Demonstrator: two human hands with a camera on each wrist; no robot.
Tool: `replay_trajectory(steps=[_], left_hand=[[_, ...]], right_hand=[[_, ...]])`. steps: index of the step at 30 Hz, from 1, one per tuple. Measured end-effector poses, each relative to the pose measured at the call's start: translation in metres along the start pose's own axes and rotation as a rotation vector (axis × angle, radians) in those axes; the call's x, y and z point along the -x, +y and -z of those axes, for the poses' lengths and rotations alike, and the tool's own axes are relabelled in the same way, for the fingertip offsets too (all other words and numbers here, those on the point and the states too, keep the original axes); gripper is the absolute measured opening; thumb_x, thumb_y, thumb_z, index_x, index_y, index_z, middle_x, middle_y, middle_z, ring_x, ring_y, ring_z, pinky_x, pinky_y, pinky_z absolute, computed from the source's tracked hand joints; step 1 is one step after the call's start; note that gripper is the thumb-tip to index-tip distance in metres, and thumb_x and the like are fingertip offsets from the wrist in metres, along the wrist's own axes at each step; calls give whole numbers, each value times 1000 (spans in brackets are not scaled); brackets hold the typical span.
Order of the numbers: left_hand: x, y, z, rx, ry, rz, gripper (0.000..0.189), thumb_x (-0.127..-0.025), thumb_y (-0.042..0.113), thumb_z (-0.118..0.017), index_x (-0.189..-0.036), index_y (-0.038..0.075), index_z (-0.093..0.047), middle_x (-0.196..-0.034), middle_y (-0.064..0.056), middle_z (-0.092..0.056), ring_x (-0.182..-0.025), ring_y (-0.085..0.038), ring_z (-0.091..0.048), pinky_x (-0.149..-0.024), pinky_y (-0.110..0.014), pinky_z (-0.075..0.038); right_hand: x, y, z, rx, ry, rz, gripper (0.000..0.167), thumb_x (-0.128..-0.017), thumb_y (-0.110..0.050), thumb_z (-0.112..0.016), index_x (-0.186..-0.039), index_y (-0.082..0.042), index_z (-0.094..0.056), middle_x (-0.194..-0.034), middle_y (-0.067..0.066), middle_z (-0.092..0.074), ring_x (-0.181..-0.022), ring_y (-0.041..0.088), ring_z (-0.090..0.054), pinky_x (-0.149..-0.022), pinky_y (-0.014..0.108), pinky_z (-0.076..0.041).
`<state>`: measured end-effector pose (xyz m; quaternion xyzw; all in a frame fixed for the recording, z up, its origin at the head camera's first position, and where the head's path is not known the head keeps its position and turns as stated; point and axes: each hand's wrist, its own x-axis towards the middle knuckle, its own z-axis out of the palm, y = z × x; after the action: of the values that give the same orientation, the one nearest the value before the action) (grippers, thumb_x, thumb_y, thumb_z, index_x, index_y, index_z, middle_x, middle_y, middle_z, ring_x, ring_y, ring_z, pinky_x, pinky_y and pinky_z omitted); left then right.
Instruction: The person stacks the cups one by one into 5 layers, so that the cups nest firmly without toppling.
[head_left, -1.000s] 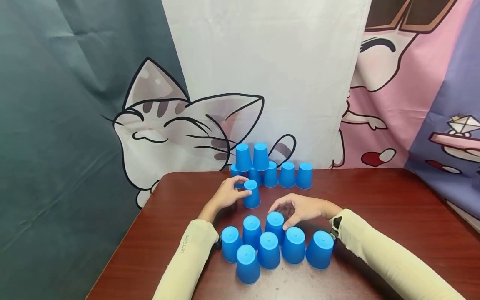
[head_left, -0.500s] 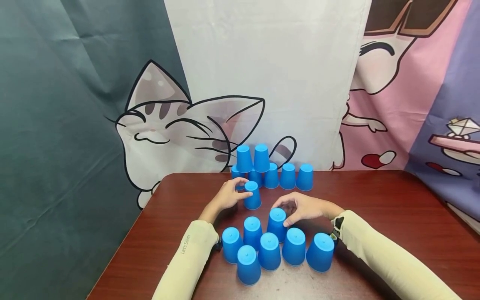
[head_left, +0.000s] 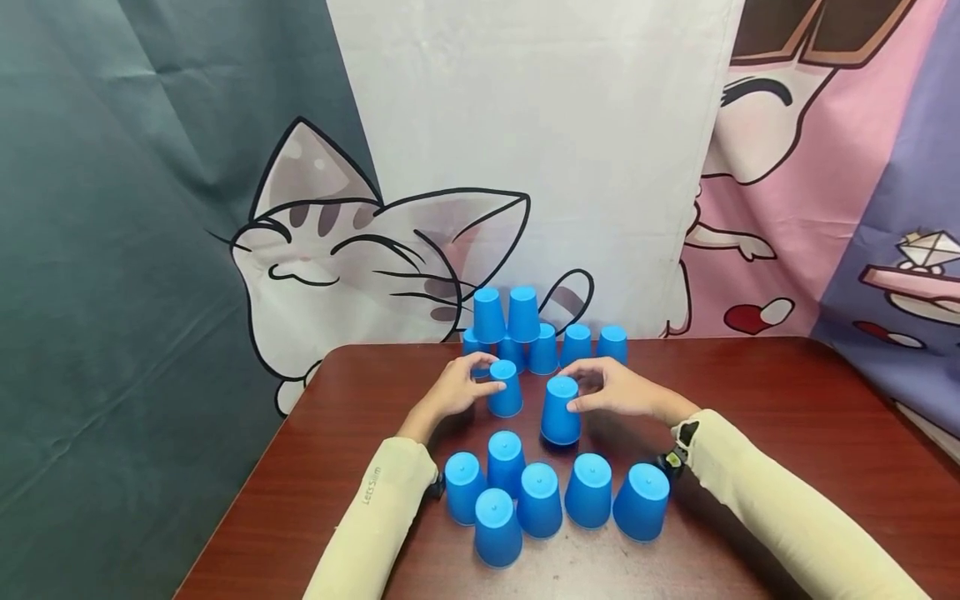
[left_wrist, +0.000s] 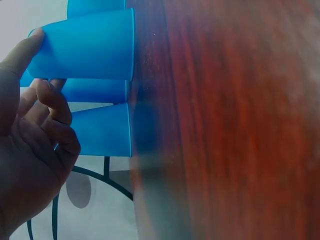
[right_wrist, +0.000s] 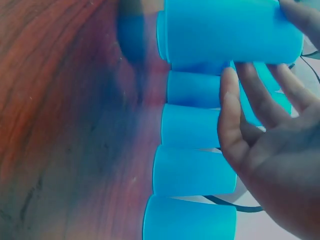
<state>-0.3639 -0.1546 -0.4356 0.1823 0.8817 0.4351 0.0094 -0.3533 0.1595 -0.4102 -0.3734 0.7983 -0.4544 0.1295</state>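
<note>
My left hand [head_left: 453, 389] pinches an upside-down blue plastic cup [head_left: 505, 390] between thumb and fingers; it stands on the table in front of the back row. In the left wrist view the thumb lies on one side of this cup [left_wrist: 87, 45] near its closed end. To its right, my right hand [head_left: 622, 389] holds another upside-down blue cup [head_left: 560, 417], which appears slightly above the table. The right wrist view shows thumb and fingers on either side of this held cup [right_wrist: 225, 32]. A narrow gap separates the two held cups in the head view.
Behind the hands stands a row of upturned blue cups [head_left: 543, 350], with two more cups [head_left: 489, 317] on top at its left. Nearer me, several upturned cups [head_left: 539, 502] stand loosely grouped on the brown table [head_left: 750, 392]. A printed curtain [head_left: 615, 167] hangs behind.
My right hand has lifted its cup from the near group and carried it away from me, level with the other held cup. The left hand and its cup have stayed in place.
</note>
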Motion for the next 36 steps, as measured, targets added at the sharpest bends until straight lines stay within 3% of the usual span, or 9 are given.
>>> replay_trajectory(steps=[8, 17, 25, 36], left_hand=[[2, 1, -1, 5, 0, 30, 51, -90, 38, -73, -132, 12, -58, -133, -12, -62, -125, -35, -57, -97, -53, -50], [1, 0, -3, 0, -7, 28, 50, -90, 36, -73, -132, 12, -58, -133, -10, -62, -126, -33, -56, -97, -53, -50], [1, 1, -2, 9, -9, 17, 50, -91, 36, -72, -132, 12, -58, -134, -11, -61, -128, -35, -54, -99, -55, -48], [2, 1, -1, 3, -6, 26, 49, -91, 35, -73, -131, 13, -58, -134, -10, -61, -128, -33, -55, -99, -55, -47]], right_hand=[[-3, -1, 4, 23, 230, -100, 47, -90, -27, -75, -130, -8, -60, -125, 13, -64, -118, 38, -59, -93, 56, -51], [-7, -3, 11, 52, 379, -196, 57, -90, -35, -73, -135, -4, -55, -130, 23, -59, -116, 44, -58, -87, 54, -55], [-20, -8, 22, 29, 470, -238, 60, -89, -38, -74, -134, -3, -56, -130, 24, -59, -120, 44, -55, -91, 62, -50], [-41, -17, 38, 22, 522, -260, 60, -91, -35, -73, -136, -2, -52, -132, 25, -57, -121, 42, -54, -94, 60, -49]])
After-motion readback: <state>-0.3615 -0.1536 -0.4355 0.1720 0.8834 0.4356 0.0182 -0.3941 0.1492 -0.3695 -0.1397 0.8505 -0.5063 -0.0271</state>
